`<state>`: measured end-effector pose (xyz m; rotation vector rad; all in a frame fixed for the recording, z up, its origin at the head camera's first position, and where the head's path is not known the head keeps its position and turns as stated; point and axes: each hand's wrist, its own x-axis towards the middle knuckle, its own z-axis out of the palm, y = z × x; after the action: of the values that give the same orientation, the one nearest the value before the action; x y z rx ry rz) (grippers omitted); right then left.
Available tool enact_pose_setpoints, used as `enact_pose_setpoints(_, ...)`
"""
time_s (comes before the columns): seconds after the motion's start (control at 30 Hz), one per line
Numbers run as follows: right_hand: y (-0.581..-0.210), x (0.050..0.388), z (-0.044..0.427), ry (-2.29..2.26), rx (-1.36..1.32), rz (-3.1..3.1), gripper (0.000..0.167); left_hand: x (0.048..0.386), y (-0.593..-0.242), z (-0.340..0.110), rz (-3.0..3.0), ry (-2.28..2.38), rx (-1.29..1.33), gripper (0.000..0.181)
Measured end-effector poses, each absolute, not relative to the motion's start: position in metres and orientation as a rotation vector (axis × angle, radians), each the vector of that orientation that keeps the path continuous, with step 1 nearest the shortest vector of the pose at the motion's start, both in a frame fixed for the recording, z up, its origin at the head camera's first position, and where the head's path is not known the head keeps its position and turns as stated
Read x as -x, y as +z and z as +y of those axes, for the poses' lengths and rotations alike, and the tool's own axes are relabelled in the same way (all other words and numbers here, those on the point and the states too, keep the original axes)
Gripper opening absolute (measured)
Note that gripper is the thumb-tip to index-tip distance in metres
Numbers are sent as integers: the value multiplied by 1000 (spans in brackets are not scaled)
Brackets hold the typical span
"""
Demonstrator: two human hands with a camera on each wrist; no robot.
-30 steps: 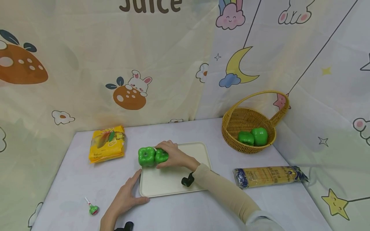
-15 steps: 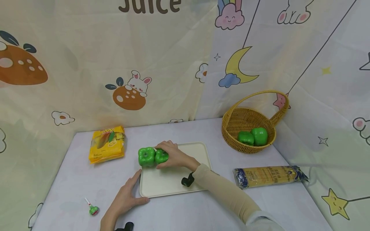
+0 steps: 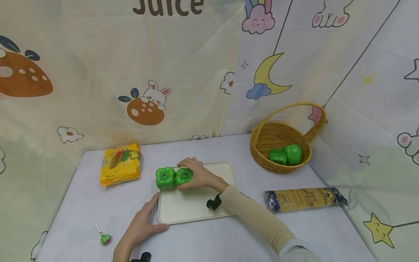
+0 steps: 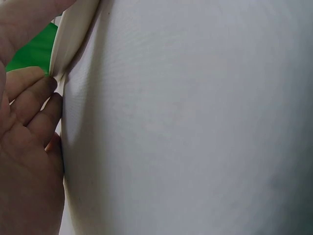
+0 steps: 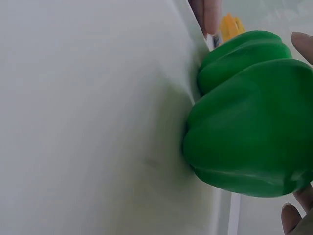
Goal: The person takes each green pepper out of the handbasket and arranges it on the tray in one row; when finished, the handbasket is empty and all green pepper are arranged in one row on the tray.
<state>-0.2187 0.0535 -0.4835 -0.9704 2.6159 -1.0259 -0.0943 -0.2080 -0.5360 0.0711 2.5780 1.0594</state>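
Two green bell peppers sit side by side at the far left of a cream tray [image 3: 193,207]. My right hand [image 3: 203,177] curves around the right pepper [image 3: 184,176]; its fingertips stand slightly off the skin in the right wrist view. Left of it, the other pepper [image 3: 165,177] touches or nearly touches it. My left hand [image 3: 142,222] lies at the tray's near left corner, fingers along the left edge and thumb at the front edge, fairly straight. In the left wrist view those fingers [image 4: 36,105] meet the tray's rim [image 4: 73,34].
A wicker basket [image 3: 262,154] with two green peppers [image 3: 292,154] stands at the back right. Below it lies a long packet with a yellow and blue wrapper [image 3: 304,200]. A yellow bag [image 3: 120,165] is at the back left, a lollipop [image 3: 105,238] at the front left.
My right hand has loosened and shifted slightly up and right, so more of the right pepper shows. My left hand keeps its place at the tray corner.
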Motion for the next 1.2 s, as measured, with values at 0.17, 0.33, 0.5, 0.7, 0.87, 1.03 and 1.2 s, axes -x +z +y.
enact_pose_setpoints(0.17,-477,219,61,-1090,954,2609,84,95,-536,-208,2578,1058,-67,126)
enact_pose_setpoints(0.33,-472,217,72,-1130,952,2623,84,95,-536,-207,2576,1061,-65,127)
enact_pose_setpoints(0.5,-465,213,84,-1186,937,2621,81,94,-535,-207,2573,1052,-69,126)
enact_pose_setpoints(0.7,-456,212,97,-1209,964,2655,76,93,-532,-206,2584,1045,-75,126)
enact_pose_setpoints(0.87,-449,210,107,-1241,953,2656,75,94,-531,-207,2578,1049,-78,126)
enact_pose_setpoints(1.03,-444,210,115,-1255,935,2664,73,94,-531,-206,2573,1047,-64,126)
enact_pose_setpoints(1.2,-442,210,123,-1277,904,2682,71,94,-532,-206,2565,1041,-46,126)
